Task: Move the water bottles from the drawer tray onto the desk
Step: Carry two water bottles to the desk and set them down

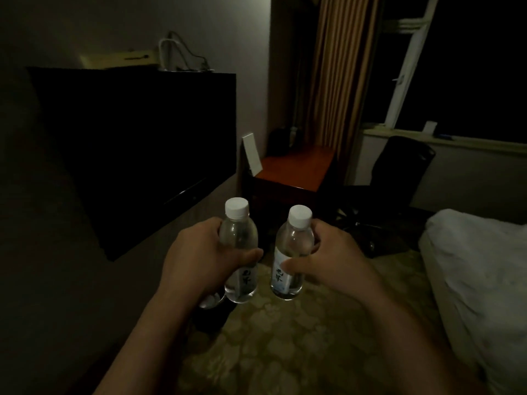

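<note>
dim hotel room: left hand (199, 258) wrapped round the left bottle (239, 252), right hand (330, 258) round the right bottle (291, 255), both upright in mid-air over patterned carpet (285, 337), well short of the desk (293, 166) by the curtain (339, 69). seemingly full and capped, so moderately heavy; thin clear plastic, likely smooth and yielding under squeeze. best gripped mid-body at the label, firmly but without crushing. drawer tray not in view.

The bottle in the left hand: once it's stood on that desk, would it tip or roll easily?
The left bottle looks tall and narrow, so a nudge could probably tip it. Its round, smooth sides suggest it would roll if it fell. It appears full, which likely steadies it on the desk.
</note>
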`<state>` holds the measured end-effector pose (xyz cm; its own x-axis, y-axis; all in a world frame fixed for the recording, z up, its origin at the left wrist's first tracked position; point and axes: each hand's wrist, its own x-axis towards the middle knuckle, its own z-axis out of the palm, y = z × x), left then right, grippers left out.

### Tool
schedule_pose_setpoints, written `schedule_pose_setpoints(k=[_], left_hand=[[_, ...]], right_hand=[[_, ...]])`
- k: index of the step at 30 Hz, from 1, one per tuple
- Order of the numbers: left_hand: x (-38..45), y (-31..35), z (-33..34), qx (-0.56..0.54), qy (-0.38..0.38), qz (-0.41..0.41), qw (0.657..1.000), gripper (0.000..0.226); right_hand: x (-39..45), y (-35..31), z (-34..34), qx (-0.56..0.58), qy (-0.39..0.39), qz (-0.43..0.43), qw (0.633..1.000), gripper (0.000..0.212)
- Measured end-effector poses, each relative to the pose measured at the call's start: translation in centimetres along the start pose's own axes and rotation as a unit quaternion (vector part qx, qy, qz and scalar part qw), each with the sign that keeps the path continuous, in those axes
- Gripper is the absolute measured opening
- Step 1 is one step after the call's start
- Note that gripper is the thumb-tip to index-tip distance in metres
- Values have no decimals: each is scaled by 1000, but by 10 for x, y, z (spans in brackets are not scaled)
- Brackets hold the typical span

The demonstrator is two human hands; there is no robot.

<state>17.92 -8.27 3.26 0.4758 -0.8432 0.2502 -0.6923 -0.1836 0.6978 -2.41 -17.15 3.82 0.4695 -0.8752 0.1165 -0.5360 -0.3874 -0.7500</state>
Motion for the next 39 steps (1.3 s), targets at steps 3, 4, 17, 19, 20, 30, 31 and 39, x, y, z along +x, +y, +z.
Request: schedule_pose_setpoints(k=[3, 4, 17, 19, 20, 30, 31, 39], left_hand=[[54, 9, 34, -12, -23, 17, 1000, 46], [69, 12, 43, -17, -28, 23, 999, 45], [361, 68, 181, -59, -112, 140, 982, 53], [396, 81, 202, -57, -124, 155, 978, 51], [412, 87, 213, -56, -128, 162, 977, 50], [557, 149, 367, -30, -155, 173, 972, 52], [572, 157, 383, -27, -150, 168, 974, 51], [693, 233, 493, -17, -78, 97, 992, 44]], right_hand=[[46, 29, -15, -1, 39, 17, 999, 51], [60, 37, -20, -2, 45, 20, 999, 52], [302, 118, -105, 3, 131, 96, 987, 49], [331, 135, -119, 7, 147, 95, 985, 49], [345, 145, -126, 8, 154, 93, 984, 49], [496, 269, -216, 19, 165, 82, 983, 46], [515, 283, -228, 22, 159, 77, 984, 46], [677, 370, -334, -6, 74, 38, 997, 48]])
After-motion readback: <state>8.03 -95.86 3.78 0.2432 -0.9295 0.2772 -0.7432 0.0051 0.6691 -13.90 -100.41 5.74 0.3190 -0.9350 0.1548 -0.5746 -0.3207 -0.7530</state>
